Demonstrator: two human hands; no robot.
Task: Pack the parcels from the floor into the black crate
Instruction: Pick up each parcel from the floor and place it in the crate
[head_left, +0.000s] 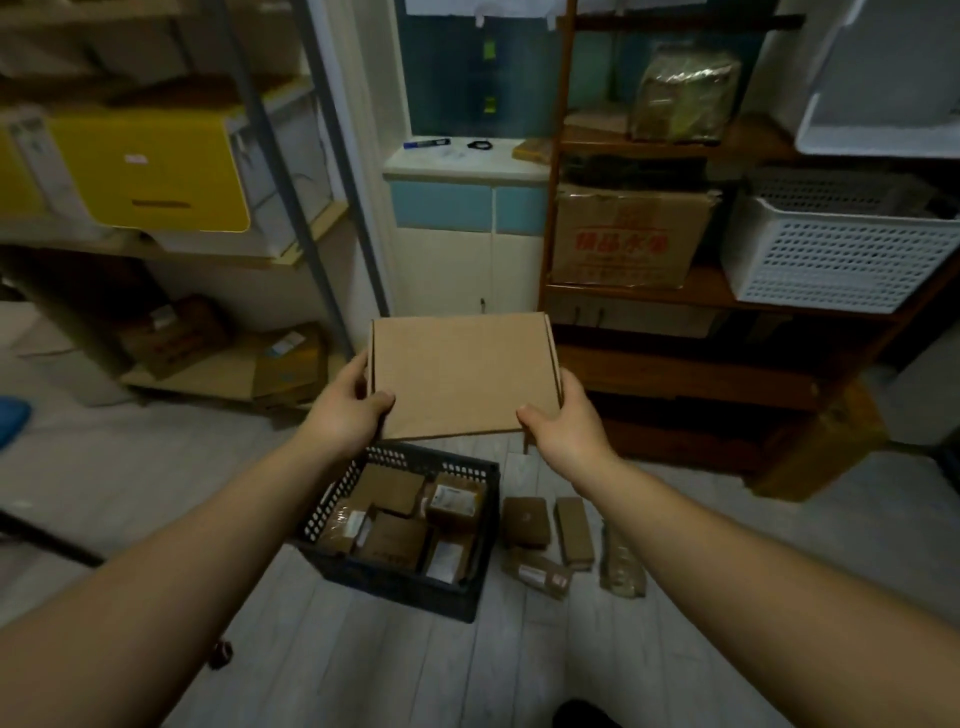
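I hold a flat brown cardboard parcel (462, 375) level in the air, above and behind the black crate (395, 584). My left hand (347, 410) grips its near left corner and my right hand (563, 423) grips its near right corner, thumbs on top. The crate stands on the pale wooden floor below and holds several brown parcels, some with white labels. Right of the crate, several parcels lie on the floor: a square one (524, 521), a long narrow one (573, 530), a taped one (537, 574) and a wrapped long one (621, 564).
A metal shelf rack (291, 208) with yellow boxes stands at the left. A wooden shelf unit (675, 364) with a carton and a white basket (836, 254) stands at the right. A white-and-blue cabinet (467, 244) is straight ahead.
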